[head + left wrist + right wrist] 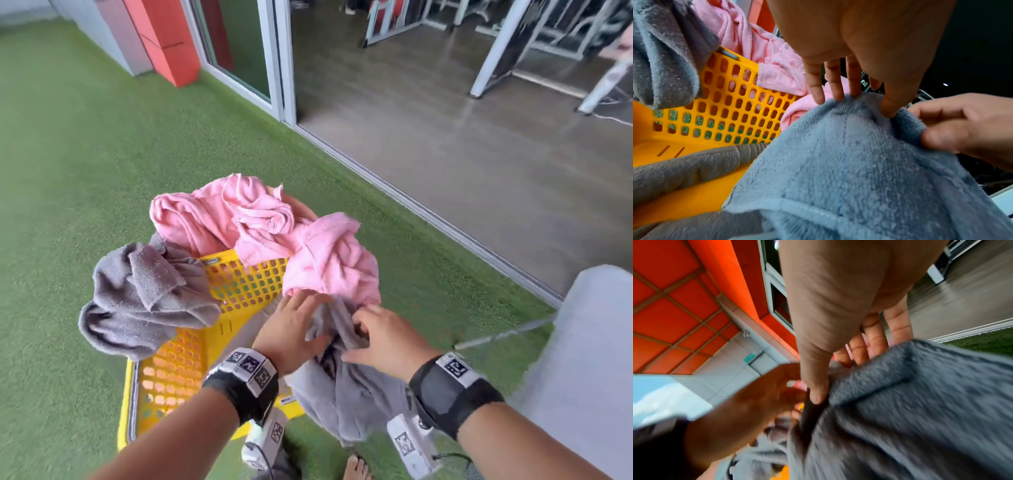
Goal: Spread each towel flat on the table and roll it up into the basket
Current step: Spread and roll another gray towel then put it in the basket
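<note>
The green artificial-turf floor (102, 171) carries everything in view, with a grey flat-topped surface (589, 342), probably the table, at the right edge of the head view. On the turf stands a yellow perforated plastic basket (239, 284), over whose rim hang crumpled towels: two pink terry towels (219, 216) at the far side and a brownish-grey plush towel (144, 298) on the left wall. The item in hand is a grey-blue fleecy towel (346, 380), bunched and hanging over the near right corner of the basket, its lower part trailing down outside toward the turf. The left hand (291, 329) pinches a raised fold at the top of this towel between fingertips and thumb, as the left wrist view shows; the right hand (387, 339) grips the same fold just beside it, thumb pressed on a hemmed edge in the right wrist view. Judgement: the towel is light, soft and limp, not fragile, and will sag and drag other cloth with it unless lifted well up. Best purchase is on the stitched hem (812, 209) or two adjoining corners, which will let it fall open for spreading. No towel is yet spread or rolled.
</note>
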{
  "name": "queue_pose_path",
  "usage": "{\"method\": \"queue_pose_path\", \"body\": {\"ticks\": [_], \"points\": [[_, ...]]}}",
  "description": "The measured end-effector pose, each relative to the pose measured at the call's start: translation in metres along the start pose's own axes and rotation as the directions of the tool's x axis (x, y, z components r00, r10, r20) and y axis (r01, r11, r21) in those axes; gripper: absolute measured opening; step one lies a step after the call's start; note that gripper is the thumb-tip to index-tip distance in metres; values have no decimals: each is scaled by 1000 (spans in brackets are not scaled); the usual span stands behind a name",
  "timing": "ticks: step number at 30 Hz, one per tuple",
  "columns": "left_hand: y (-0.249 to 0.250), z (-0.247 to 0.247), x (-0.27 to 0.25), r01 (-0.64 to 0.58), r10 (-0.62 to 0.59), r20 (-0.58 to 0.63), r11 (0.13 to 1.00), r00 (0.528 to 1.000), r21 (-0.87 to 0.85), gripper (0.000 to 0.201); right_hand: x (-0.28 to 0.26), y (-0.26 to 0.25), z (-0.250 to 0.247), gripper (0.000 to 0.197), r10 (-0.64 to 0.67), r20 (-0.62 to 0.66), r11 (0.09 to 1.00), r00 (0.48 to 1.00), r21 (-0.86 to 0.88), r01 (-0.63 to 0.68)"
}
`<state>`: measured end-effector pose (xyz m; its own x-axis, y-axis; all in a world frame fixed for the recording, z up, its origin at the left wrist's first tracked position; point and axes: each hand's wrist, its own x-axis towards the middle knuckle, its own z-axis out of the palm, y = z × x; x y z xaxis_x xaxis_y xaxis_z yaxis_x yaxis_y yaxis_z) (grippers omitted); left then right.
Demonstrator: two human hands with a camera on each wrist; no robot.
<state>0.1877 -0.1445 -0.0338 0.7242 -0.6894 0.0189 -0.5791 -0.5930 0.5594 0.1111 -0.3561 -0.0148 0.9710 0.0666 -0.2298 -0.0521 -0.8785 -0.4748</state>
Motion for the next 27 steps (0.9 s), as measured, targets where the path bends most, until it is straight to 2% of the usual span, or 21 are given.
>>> {"method": "queue_pose_path", "body": {"ticks": [2,3,6,10,12,14,17,19,20,22,25,27], "points": [[12,-1,10,-47,39,61,988,997,144,71,-2,1,6,26,-7,-7,1000,1000,7,8],[19,-4,15,-52,33,97,979,995,196,68,-4,-1,4,20,-3,-32,999,999,39,4],[34,-16,20,-65,28,132,955,991,289,43,-9,-7,-10,19,13,-83,987,996,160,0],[55,-35,9,-62,47,73,974,996,217,22,-17,-23,-38,15,-95,-111,972,989,204,116],[67,-47,0,-30,20,55,984,998,178,22,-20,-35,-51,20,-144,-69,967,987,203,155],[79,-59,-8,-35,29,41,989,999,144,18,-22,-49,-61,27,-184,-11,976,983,119,184],[91,-76,-22,-100,105,-25,983,994,152,21,-23,-59,-74,33,-211,-48,976,976,41,213],[90,-88,-33,-107,118,-34,967,992,232,32,-27,-60,-78,28,-169,-118,972,979,143,185],[86,-93,-39,-93,103,-19,956,995,279,35,-31,-61,-79,22,-120,-143,954,982,259,154],[76,-104,-52,-53,56,0,943,998,329,35,-37,-65,-77,14,-40,-153,852,987,510,113],[60,-116,-72,60,-46,-57,958,997,279,26,-47,-74,-69,49,39,-144,692,989,718,77],[49,-120,-87,160,-135,-140,970,981,185,18,-62,-85,-70,37,68,-133,580,989,812,69]]}}
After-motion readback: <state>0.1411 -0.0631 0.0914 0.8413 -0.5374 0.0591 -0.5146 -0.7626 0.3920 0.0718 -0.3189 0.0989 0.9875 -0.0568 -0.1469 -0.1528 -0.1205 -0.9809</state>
